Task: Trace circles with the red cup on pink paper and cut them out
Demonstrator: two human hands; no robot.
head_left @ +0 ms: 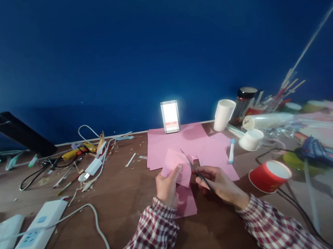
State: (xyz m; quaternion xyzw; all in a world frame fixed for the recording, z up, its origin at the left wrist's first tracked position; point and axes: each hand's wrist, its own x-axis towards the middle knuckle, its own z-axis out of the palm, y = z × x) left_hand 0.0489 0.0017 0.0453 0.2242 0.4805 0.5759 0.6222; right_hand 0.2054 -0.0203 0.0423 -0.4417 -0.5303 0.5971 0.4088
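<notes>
Head view: left hand point(166, 186) pinching a small, thin pink paper piece point(170, 162); right hand point(220, 183) closed round a dark, slender, pointed tool point(200, 174).
Left thumb on top of the paper piece, grip snug; piece raised above brown tabletop point(132, 226), in front of larger, flat pink paper sheets point(171, 138). Right fingers close on the tool, handle mostly hidden, kind unclear; tip beside the piece's right edge, contact cannot be told. Red paper cup point(265, 178) right of right hand.
</notes>
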